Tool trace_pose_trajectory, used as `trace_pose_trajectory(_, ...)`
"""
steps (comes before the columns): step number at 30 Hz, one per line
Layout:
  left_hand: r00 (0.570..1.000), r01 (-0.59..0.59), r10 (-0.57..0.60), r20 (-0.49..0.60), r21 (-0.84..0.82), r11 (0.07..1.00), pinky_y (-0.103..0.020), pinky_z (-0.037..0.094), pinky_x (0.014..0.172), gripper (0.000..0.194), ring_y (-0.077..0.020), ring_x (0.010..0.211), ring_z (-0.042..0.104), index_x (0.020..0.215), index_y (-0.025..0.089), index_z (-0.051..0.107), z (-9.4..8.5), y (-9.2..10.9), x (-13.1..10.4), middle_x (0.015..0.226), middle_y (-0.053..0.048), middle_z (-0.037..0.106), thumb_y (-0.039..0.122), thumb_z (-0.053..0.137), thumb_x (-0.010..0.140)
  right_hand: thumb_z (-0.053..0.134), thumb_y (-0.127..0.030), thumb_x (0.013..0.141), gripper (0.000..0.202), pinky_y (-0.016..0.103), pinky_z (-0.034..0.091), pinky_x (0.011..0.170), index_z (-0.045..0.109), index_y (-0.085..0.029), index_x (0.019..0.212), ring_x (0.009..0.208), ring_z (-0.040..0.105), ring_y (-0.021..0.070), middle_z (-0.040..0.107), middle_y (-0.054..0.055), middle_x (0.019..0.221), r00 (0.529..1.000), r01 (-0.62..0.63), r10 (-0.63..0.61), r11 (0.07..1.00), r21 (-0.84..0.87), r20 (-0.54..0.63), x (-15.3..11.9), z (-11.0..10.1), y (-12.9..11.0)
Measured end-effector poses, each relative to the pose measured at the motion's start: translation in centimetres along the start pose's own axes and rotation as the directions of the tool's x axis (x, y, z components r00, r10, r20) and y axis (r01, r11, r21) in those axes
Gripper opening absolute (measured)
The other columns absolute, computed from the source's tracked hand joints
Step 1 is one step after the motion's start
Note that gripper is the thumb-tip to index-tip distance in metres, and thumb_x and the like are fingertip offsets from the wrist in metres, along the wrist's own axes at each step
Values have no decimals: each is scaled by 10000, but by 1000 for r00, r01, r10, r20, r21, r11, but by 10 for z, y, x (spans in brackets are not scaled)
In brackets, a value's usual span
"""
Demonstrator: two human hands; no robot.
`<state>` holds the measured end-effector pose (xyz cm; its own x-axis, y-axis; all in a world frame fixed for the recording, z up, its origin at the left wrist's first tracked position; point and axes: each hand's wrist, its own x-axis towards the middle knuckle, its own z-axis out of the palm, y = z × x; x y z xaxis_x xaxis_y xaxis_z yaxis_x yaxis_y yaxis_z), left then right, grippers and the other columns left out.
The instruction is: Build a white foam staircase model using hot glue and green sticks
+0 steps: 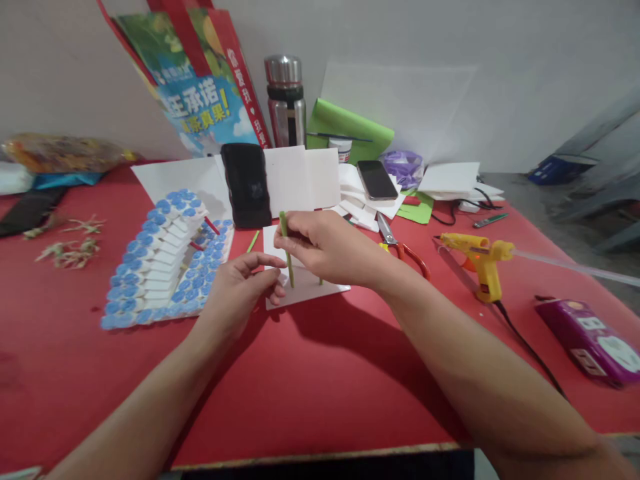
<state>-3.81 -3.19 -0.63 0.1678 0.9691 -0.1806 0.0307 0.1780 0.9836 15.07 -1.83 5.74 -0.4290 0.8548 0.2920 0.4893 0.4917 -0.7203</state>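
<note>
My right hand [325, 247] pinches a thin green stick [290, 270] near its top. The stick stands nearly upright, its lower end at a white board [305, 297] on the table. Part of a second green stick [321, 281] shows below my right hand, over the same board. My left hand [247, 283] is beside the first stick, index fingertip close to it and thumb curled in. What its fingers hold, if anything, I cannot make out. Left of it lies a model [145, 267] with white steps and blue-and-white rolled pieces.
A black phone-like device [246, 187] stands behind the board. Orange-handled scissors [413, 257], a yellow glue gun [480, 260] with its cord, and a purple pouch [590, 340] lie to the right. A steel flask [286, 100] and a printed bag [195, 87] stand at the back.
</note>
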Motion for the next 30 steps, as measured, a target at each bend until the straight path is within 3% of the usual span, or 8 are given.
trace_pose_trajectory(6,997,-71,70,42,21,997,-209,293,379,150,-93,401,457,840,182,738,-13,6,2,503,25,532,330,729,862,601,-179,988,200,267,327,585,592,-173,789,636,460,114,544,-25,699,994,-98,106,961,260,-19,0,-7,0)
trace_pose_trajectory(9,988,-123,124,87,-15,992,-211,263,384,291,-75,400,390,840,197,752,-20,10,1,497,45,453,468,699,933,606,-198,991,175,249,316,521,640,-154,824,568,426,89,529,-32,673,985,-151,173,838,525,7,1,-8,3)
trace_pose_trajectory(12,983,-115,116,145,-19,993,-224,299,387,245,-84,389,413,854,217,735,-18,12,-2,508,59,470,454,794,873,700,-242,951,184,231,280,460,657,-143,803,503,373,63,492,-55,612,973,-198,224,717,668,48,2,-5,9)
trace_pose_trajectory(15,977,-173,165,134,49,984,-235,372,418,216,-101,442,519,832,209,716,-13,13,-6,627,30,612,357,870,798,809,-316,882,257,216,250,421,656,-143,769,474,355,47,500,-60,589,962,-207,273,674,709,21,3,-2,14)
trace_pose_trajectory(18,957,-282,264,124,165,945,-242,392,444,166,-106,480,545,809,199,711,-8,15,-8,673,15,632,329,798,865,865,-373,832,340,209,227,393,636,-149,716,448,340,38,516,-55,559,951,-196,309,667,719,-27,4,1,14)
trace_pose_trajectory(24,861,-502,493,128,380,777,-261,446,603,142,-128,655,569,809,202,682,-8,14,-8,779,-5,629,230,672,947,916,-446,768,474,208,203,371,561,-176,610,429,335,41,520,-39,504,938,-176,333,691,701,-93,4,9,9)
trace_pose_trajectory(26,868,-484,495,43,300,822,-259,423,577,113,-118,631,535,842,208,675,-10,12,-6,817,-6,627,230,670,953,900,-450,789,449,210,189,371,578,-174,640,423,319,42,505,-48,497,949,-189,313,671,717,-43,3,10,9)
trace_pose_trajectory(30,889,-449,435,-146,-85,890,-248,320,487,181,-82,508,428,783,206,627,-16,12,2,735,16,570,229,651,962,836,-407,861,356,208,185,395,619,-160,722,451,302,42,473,-67,547,972,-163,234,630,760,14,0,5,9)
